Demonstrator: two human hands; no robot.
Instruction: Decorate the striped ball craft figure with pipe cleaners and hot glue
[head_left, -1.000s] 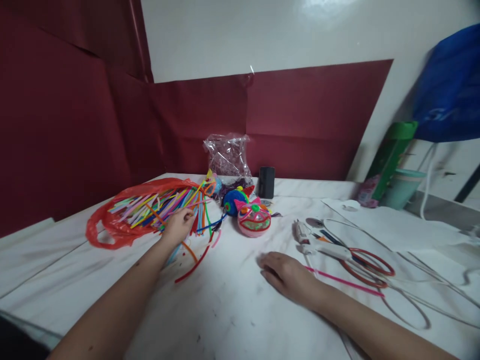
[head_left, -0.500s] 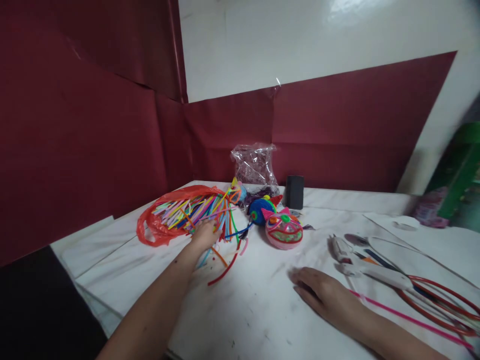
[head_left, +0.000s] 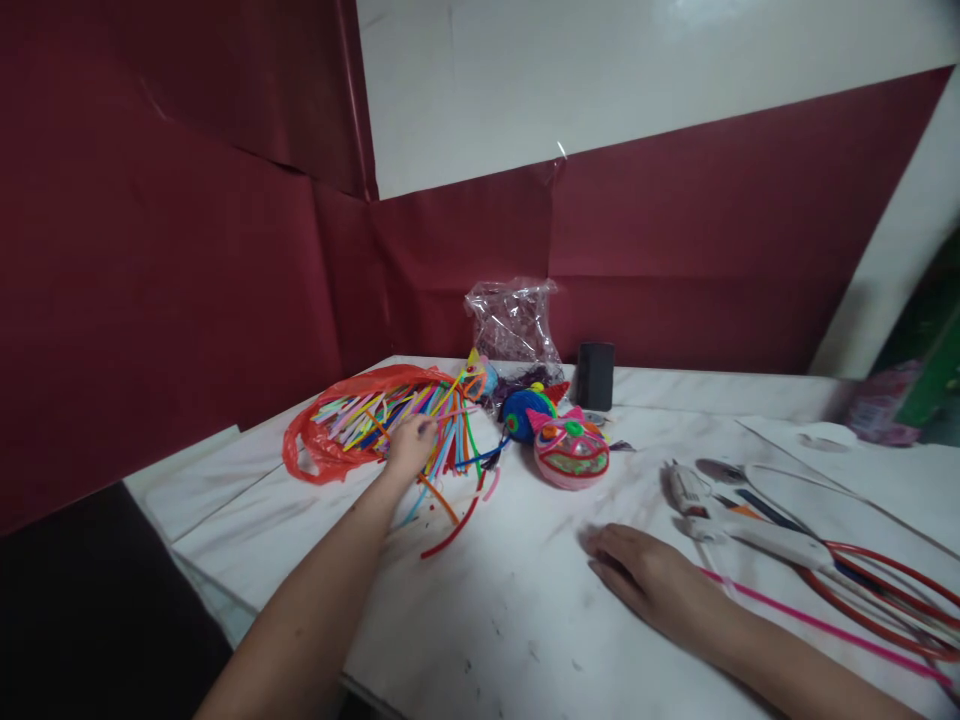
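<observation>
Hands number two (left (head_left: pixel 409 445) on straws (head_left: pixel 390 415), right (head_left: pixel 649 580) flat).

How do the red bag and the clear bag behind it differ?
The red bag lies flat on the table with coloured sticks spilling from its mouth; the clear bag stands upright against the wall. The left hand rests on the sticks at the red bag; no hand is near the clear one. Both are thin crinkled plastic.

No text, label, brand or number can be read here: the blurred pink packet (head_left: pixel 874 412) and green box (head_left: pixel 926 380) at the table's (head_left: pixel 525 620) far right edge show nothing legible.
</observation>
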